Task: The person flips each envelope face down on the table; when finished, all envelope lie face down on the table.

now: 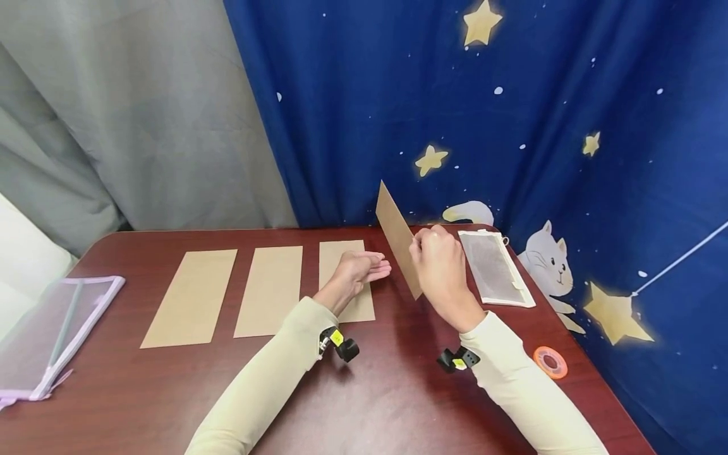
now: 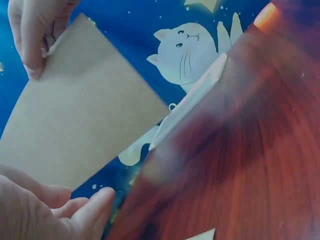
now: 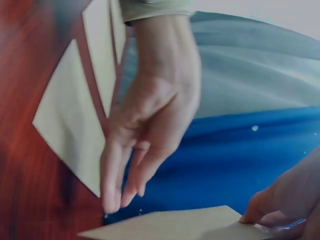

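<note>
My right hand [image 1: 445, 268] pinches a brown kraft-paper sheet [image 1: 396, 237] by its edge and holds it tilted up off the table. In the left wrist view, its fingers [image 2: 35, 55] grip the sheet's upper corner. My left hand [image 1: 357, 270] hovers to the left of that sheet, fingers stretched out and nothing in them. Below the left hand lies another brown sheet [image 1: 341, 249], partly covered by it. Two more brown sheets, one in the middle [image 1: 270, 291] and one farther left [image 1: 190, 297], lie flat in the same row.
On the dark red table [image 1: 387, 398], a white-edged mesh zip pouch [image 1: 495, 268] lies at the right. An orange tape roll [image 1: 550, 362] sits near the right edge. A lilac-edged mesh pouch [image 1: 57, 335] is at the far left. Curtains [image 1: 364, 114] hang behind the table.
</note>
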### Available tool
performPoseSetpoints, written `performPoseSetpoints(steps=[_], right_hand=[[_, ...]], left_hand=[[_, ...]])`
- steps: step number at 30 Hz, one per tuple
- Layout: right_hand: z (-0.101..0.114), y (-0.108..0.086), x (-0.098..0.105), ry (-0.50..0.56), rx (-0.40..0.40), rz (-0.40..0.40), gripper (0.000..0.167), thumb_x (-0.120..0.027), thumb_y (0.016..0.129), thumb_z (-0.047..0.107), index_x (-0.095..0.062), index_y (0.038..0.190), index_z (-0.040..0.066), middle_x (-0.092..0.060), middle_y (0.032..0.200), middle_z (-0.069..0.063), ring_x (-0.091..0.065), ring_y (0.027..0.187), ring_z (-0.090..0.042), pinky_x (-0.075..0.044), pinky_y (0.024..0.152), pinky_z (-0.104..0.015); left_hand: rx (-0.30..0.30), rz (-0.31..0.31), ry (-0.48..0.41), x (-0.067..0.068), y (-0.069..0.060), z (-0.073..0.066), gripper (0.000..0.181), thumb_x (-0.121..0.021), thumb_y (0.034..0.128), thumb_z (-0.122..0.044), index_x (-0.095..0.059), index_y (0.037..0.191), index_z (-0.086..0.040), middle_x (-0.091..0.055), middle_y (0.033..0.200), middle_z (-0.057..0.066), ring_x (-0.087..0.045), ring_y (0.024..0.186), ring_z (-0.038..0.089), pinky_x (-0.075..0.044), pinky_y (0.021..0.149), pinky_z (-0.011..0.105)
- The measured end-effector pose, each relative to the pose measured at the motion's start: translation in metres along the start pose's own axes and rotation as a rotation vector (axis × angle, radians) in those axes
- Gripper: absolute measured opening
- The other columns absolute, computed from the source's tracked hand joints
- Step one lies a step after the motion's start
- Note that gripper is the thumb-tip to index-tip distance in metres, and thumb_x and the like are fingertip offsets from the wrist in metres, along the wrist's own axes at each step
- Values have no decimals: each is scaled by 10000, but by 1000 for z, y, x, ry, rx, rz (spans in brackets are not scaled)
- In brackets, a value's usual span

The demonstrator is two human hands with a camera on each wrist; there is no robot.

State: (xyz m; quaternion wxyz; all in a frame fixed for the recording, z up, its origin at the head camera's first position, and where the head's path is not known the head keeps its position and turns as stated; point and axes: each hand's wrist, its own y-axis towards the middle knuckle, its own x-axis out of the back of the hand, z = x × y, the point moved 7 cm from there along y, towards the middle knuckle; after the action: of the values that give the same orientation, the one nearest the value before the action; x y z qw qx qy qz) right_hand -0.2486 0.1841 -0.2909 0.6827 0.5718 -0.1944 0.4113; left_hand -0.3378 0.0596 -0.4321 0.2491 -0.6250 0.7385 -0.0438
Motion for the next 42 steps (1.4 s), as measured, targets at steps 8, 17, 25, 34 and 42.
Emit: performPoseSetpoints(steps=[8, 17, 25, 34, 42], right_hand=[[-20, 6, 4, 131, -148, 53, 142, -647, 879, 66, -766, 808, 35, -730, 780, -124, -673, 741, -305, -549, 653, -430], [-68, 13, -6, 351, -249, 226, 227, -652, 889, 38, -757, 1083, -15, -760, 983, -193, -722, 879, -295, -491, 694, -156], [-105, 7, -33, 475, -371, 280, 280, -666, 884, 16, -724, 1148, -61, -733, 1005, -249, -649, 802, -129, -454, 662, -68], [-143, -24, -79, 437, -514, 381, 156, -690, 880, 19, -739, 984, -86, -751, 807, -148, -691, 641, -136, -550, 573, -163], [-154, -36, -102, 376, -522, 447, 165, -727, 862, 46, -750, 993, -53, -752, 837, -148, -614, 624, -69, -461, 541, -139]], left_hand=[[-13, -9, -68, 1, 1, 4, 286, -617, 925, 119, -670, 1206, 107, -702, 841, 100, -692, 747, 163, -623, 901, 369], [-160, -33, -62, 5, -1, -12, 325, -689, 862, 142, -692, 1185, 103, -722, 899, 87, -690, 711, 90, -646, 756, 259], [-308, -141, 76, 1, -2, -23, 194, -748, 803, 125, -750, 997, 114, -756, 896, 190, -700, 647, 109, -653, 712, 292], [-241, -212, 439, -5, 6, -7, 100, -714, 760, 102, -782, 801, 41, -767, 761, 118, -719, 573, 114, -629, 597, 229], [-264, -321, 865, -9, 11, 4, 127, -736, 771, -22, -773, 681, -104, -723, 603, 16, -725, 575, 167, -568, 551, 232]])
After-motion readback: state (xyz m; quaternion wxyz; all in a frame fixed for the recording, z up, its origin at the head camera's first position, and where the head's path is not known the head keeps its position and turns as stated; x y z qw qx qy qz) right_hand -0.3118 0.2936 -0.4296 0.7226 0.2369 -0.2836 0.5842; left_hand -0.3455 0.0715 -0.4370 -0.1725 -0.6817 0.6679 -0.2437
